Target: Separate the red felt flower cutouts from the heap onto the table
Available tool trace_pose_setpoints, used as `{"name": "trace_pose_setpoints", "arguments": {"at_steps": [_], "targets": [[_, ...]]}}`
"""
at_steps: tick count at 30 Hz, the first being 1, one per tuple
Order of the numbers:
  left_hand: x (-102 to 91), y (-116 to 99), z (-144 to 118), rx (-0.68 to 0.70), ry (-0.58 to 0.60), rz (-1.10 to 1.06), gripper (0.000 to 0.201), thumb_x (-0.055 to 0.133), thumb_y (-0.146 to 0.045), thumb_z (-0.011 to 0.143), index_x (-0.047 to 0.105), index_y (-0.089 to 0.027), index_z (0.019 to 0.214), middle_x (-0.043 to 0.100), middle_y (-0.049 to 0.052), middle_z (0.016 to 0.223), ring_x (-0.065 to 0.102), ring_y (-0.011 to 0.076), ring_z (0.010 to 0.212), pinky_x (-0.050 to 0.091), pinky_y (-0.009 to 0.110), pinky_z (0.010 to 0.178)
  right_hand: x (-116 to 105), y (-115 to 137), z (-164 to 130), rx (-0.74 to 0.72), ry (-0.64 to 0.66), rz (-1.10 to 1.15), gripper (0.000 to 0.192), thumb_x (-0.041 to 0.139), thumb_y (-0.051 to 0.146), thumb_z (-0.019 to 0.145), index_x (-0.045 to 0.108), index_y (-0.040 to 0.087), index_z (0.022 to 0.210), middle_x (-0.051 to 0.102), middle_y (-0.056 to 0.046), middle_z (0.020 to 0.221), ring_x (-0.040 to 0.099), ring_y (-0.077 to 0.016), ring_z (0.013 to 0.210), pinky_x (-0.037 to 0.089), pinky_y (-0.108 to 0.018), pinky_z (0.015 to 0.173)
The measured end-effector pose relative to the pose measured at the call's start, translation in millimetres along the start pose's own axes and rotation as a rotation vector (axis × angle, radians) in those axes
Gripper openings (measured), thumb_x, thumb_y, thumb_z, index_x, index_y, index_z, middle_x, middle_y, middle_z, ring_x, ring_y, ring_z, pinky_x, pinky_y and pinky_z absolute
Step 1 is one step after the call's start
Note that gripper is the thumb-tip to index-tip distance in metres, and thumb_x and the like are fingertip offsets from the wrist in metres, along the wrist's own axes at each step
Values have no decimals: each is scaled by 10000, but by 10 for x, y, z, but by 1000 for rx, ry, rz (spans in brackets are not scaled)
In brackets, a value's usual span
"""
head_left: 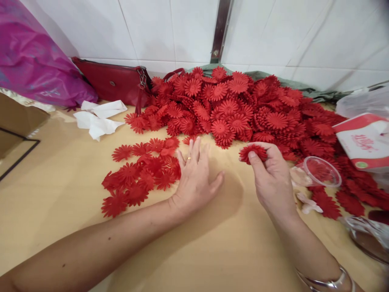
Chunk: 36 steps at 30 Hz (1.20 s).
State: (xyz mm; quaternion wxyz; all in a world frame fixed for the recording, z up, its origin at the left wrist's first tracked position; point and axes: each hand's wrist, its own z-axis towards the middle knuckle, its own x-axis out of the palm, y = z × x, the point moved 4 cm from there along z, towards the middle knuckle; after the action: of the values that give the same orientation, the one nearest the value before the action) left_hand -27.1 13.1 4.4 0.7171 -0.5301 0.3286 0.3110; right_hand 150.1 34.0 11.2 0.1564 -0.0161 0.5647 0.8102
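My left hand [196, 174] is spread over the table beside a loose group of red artificial flower petals [130, 174], its fingers close to that group's right edge. Nothing shows in its grasp. In my right hand [272, 178] a small stack of red flower petals [253, 153] is pinched between thumb and fingers. Behind both hands rises a large heap of the same red flower petals [227, 107], many nested in stacks. A ring is on one left finger, and a metal bangle [328, 282] circles my right wrist.
A red handbag [114, 83] and a purple bag [39, 56] lie against the tiled wall. White tissues [99, 117] rest in front. At right are a clear plastic cup [319, 172], a tissue pack [363, 142] and a crumpled tissue [309, 203]. A cardboard box [18, 121] stands at left.
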Motion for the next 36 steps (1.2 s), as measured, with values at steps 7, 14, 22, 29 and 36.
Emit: {"name": "trace_pose_setpoints", "arguments": {"at_steps": [7,14,22,29,36], "targets": [[122,-14,80,168,164,32,744,575,-315,917,293,-12,1534,231,281,1652,151,352,1575,204,519,1281,48,-30,6,41,69,13,184,650,250,911,623,242,1093,676,-33,1024,643,-175,925,520,-363,879],[-25,181,145,-87,-57,27,817,650,-430,881,309,-83,1538,147,295,1668,96,424,1568,60,701,1221,57,-50,12,69,77,43,210,682,284,894,618,243,1090,705,-39,1035,665,-191,952,530,-398,920],[54,7,28,-71,-39,-812,603,604,-347,940,399,-205,1489,405,183,1592,475,285,1433,447,451,1149,179,-98,-32,172,237,231,267,737,255,842,644,227,1091,740,-32,1057,699,-168,969,557,-361,923],[113,42,110,-222,85,-1099,243,686,-338,887,676,-154,1045,741,74,1067,684,161,965,532,296,916,197,-108,-59,198,280,208,226,762,292,814,617,220,972,734,-13,905,682,-153,812,576,-315,756],[102,48,139,-212,88,-1068,148,681,-296,868,664,-149,877,694,16,831,618,118,773,507,253,781,215,-59,-99,162,261,127,275,752,322,820,579,228,1011,692,-1,880,666,-159,822,546,-333,789]]}}
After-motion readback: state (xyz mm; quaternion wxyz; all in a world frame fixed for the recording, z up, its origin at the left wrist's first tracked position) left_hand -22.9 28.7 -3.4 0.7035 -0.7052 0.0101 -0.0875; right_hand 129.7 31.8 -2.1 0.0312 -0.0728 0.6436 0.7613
